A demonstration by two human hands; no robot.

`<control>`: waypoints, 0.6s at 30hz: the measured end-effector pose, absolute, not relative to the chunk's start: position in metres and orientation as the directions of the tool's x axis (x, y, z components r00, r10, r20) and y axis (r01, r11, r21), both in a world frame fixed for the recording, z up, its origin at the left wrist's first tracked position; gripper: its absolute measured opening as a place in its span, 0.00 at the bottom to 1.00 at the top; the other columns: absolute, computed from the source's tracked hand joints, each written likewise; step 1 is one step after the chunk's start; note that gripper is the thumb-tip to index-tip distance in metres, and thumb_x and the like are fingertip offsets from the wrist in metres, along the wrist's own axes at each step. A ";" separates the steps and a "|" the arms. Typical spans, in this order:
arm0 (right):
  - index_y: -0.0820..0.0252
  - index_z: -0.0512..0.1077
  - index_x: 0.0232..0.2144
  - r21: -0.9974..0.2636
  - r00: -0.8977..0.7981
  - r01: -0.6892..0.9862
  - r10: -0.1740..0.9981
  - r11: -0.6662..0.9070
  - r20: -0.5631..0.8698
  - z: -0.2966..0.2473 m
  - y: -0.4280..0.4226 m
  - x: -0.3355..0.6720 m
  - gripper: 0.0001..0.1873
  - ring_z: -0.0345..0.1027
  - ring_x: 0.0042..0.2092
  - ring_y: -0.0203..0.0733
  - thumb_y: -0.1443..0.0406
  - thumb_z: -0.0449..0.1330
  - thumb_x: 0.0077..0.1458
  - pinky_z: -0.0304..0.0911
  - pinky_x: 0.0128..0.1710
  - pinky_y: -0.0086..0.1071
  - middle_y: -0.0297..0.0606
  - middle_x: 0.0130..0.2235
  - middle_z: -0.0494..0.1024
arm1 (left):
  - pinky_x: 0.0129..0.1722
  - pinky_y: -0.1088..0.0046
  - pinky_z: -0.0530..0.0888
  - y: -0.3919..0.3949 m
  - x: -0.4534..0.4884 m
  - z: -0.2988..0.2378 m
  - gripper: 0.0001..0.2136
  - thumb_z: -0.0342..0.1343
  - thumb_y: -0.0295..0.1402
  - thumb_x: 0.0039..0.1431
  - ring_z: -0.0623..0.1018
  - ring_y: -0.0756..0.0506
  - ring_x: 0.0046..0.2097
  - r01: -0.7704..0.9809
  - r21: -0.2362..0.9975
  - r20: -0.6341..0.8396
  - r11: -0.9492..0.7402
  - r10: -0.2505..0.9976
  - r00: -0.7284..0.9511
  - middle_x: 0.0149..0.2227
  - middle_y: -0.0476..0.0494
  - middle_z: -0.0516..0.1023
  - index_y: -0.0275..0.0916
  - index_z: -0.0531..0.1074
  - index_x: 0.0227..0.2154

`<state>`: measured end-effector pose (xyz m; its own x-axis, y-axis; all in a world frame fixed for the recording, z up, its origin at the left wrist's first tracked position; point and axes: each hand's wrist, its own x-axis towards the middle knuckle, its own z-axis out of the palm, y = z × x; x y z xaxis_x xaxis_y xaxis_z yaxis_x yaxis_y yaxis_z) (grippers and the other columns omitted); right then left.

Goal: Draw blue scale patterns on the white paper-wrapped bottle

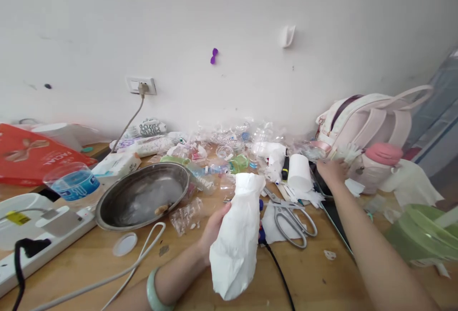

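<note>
My left hand [214,227] is closed around a white, crumpled, bottle-shaped object [236,239] that looks covered in paper. It is held tilted above the front of the table, and most of my fingers are hidden behind it. A blue tool [263,234] with a black cord shows partly behind this object; whether my hand touches it I cannot tell. At the right, my right hand [331,175] reaches in by a dark container [320,180] and some whitish, glove-like material [348,153]. Its fingers are blurred and partly hidden.
Grey-handled scissors [291,218] lie on white paper beside a white roll [300,172]. A metal basin [143,196] stands left, near a power strip [53,234] and a white cable [143,253]. Clear plastic pieces, a backpack [372,125] and a green container [425,234] surround the workspace.
</note>
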<state>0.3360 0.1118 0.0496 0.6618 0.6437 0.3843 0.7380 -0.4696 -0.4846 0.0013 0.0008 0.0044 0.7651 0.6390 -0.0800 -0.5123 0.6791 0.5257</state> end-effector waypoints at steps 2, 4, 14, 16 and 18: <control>0.76 0.57 0.58 -0.514 0.636 0.755 0.647 -0.407 0.421 0.058 0.101 0.316 0.35 0.59 0.57 0.63 0.61 0.53 0.51 0.58 0.52 0.52 0.66 0.55 0.66 | 0.41 0.67 0.73 0.001 0.002 0.007 0.27 0.56 0.49 0.50 0.79 0.40 0.39 -0.495 0.516 -0.085 0.700 0.616 0.783 0.39 0.36 0.81 0.31 0.76 0.45; 0.72 0.67 0.50 -0.593 0.475 0.796 0.734 -0.122 0.486 0.064 0.085 0.288 0.27 0.65 0.52 0.58 0.61 0.54 0.49 0.60 0.51 0.46 0.59 0.51 0.71 | 0.42 0.67 0.73 0.000 0.002 0.010 0.26 0.56 0.47 0.51 0.80 0.40 0.39 -0.475 0.511 -0.105 0.716 0.601 0.792 0.40 0.36 0.81 0.30 0.75 0.45; 0.60 0.74 0.33 -0.915 -0.299 0.299 0.938 0.269 0.178 0.034 0.018 0.180 0.25 0.67 0.27 0.40 0.45 0.52 0.57 0.62 0.27 0.31 0.36 0.27 0.75 | 0.48 0.61 0.72 -0.003 0.007 0.018 0.30 0.62 0.54 0.42 0.78 0.35 0.44 -0.554 0.664 -0.223 0.502 0.840 0.495 0.36 0.34 0.81 0.30 0.77 0.39; 0.56 0.70 0.48 -0.962 -0.398 0.134 0.902 0.237 0.167 0.028 0.012 0.175 0.30 0.72 0.37 0.45 0.42 0.52 0.55 0.66 0.35 0.35 0.41 0.39 0.78 | 0.52 0.59 0.70 -0.001 0.007 0.015 0.33 0.63 0.56 0.40 0.76 0.33 0.49 -0.611 0.706 -0.162 0.358 0.921 0.353 0.41 0.35 0.81 0.33 0.75 0.42; 0.54 0.64 0.56 -0.987 -0.487 -0.001 0.862 0.159 0.140 0.023 0.008 0.171 0.38 0.69 0.50 0.50 0.39 0.53 0.51 0.65 0.47 0.39 0.45 0.52 0.73 | 0.55 0.59 0.68 0.002 0.006 0.013 0.36 0.63 0.57 0.39 0.73 0.33 0.53 -0.633 0.744 -0.088 0.213 0.971 0.224 0.46 0.35 0.79 0.35 0.72 0.47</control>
